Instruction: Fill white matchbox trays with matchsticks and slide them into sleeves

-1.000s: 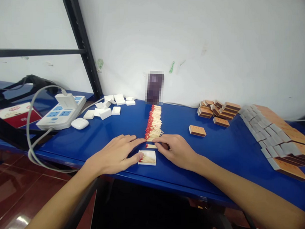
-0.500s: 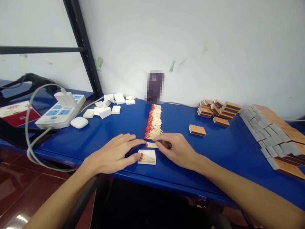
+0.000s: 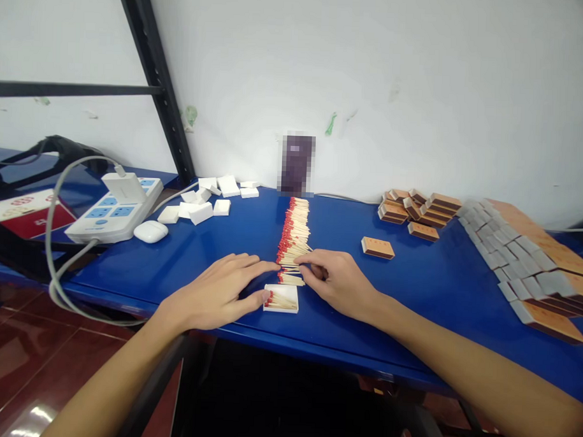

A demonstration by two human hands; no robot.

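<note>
A row of red-headed matches (image 3: pixel 295 228) runs from the back of the blue table towards me. In front of it lies a small separate group of matches (image 3: pixel 292 280). Nearer still, a white matchbox tray (image 3: pixel 284 290) holds several matches along its front. My left hand (image 3: pixel 222 292) is open and palm-down, its thumb at the tray's left edge and its index fingertip by the match heads. On the other side, my right hand (image 3: pixel 337 277) has thumb and forefinger closed around the tail ends of a few matches between the row and the small group.
White tray pieces (image 3: pixel 202 213) lie at the back left, beside a white earbud case (image 3: pixel 151 231) and a power strip (image 3: pixel 115 206). One closed matchbox (image 3: pixel 378 247) sits right of the row. More matchboxes (image 3: pixel 416 210) and a large stack (image 3: pixel 529 265) fill the right side.
A few matches have been drawn from the row's near end towards the small group, which looks larger. My right fingers shifted slightly; my left hand has hardly moved.
</note>
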